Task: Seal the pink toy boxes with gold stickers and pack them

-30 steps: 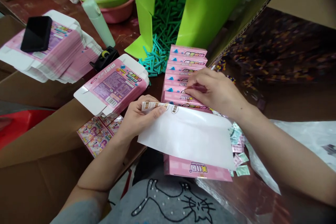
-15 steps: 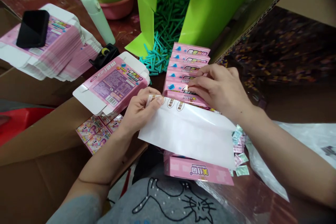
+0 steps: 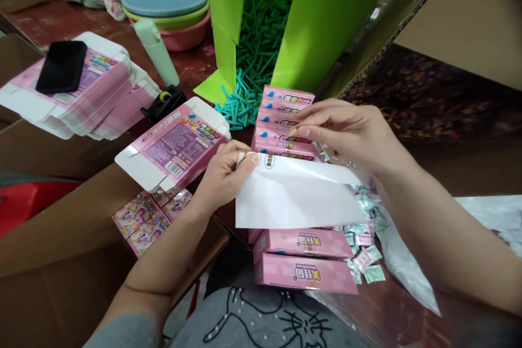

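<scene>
A white label sheet with a few oval brown-printed stickers along its top edge is pinched in my left hand. My right hand is raised over the row of pink boxes, thumb and forefinger together on something small and yellowish, too small to name surely. The sheet hides the middle of the row; two more pink boxes show below it, near my body. Small wrapped packets lie along the right side of the row.
Flat pink cartons are stacked at left, beside a tape dispenser. A phone tops another carton stack. Farther back are a pale green bottle, stacked basins and a green box of teal sticks.
My right hand has lifted off the pink boxes, its fingertips now pinched. Fewer stickers show on the sheet, which hangs more level, and more of the near boxes and packets is visible.
</scene>
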Available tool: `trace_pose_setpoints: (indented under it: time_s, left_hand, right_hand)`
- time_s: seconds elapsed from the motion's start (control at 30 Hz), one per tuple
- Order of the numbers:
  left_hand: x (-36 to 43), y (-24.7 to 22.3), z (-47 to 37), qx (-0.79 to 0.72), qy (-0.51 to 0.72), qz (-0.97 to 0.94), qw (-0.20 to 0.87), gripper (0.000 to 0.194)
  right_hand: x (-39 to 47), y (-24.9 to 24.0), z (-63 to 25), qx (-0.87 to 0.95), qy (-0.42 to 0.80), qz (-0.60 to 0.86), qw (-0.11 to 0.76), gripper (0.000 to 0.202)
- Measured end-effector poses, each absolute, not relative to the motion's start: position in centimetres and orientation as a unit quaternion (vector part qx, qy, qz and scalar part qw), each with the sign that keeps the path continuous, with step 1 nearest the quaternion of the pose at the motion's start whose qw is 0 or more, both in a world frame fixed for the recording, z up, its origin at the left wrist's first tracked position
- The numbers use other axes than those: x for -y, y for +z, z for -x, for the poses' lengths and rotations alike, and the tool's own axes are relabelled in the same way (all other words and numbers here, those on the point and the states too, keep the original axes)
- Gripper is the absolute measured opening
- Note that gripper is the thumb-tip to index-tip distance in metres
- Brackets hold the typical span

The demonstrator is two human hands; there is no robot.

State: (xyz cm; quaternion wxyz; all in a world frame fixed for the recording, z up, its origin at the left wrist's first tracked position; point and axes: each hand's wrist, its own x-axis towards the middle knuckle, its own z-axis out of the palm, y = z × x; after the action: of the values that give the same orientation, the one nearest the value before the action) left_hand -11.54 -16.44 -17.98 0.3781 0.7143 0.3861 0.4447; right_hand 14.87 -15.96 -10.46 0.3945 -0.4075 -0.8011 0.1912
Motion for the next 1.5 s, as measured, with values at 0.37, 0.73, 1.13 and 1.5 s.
trace_pose_setpoints:
  time_s: [0.37,0.73,1.13,1.5]
  left_hand:
    - [15.6,-18.3,11.4,-0.386,0.409,-0.740,0.369,0.032]
    - [13.6,-18.4,10.5,-0.397,0.437,-0.749,0.302,0.029]
    - [12.8,-18.7,9.5,-0.392,0.451,-0.738,0.314,0.031]
    - [12.6,-18.8,9.8,-0.408,0.456,-0.722,0.323,0.036]
  right_hand:
    - [12.8,-14.7,-15.7,0.817,-0.023,0.516,0.255,0.019]
    - [12.4,-12.5,-16.5,0.870,0.043,0.441,0.217,0.028]
    - [9.2,-12.3,-17.0,0.810,0.114,0.489,0.302,0.014]
    - [8.3,-15.2,-17.3,0.807,-0.082,0.548,0.206,0.017]
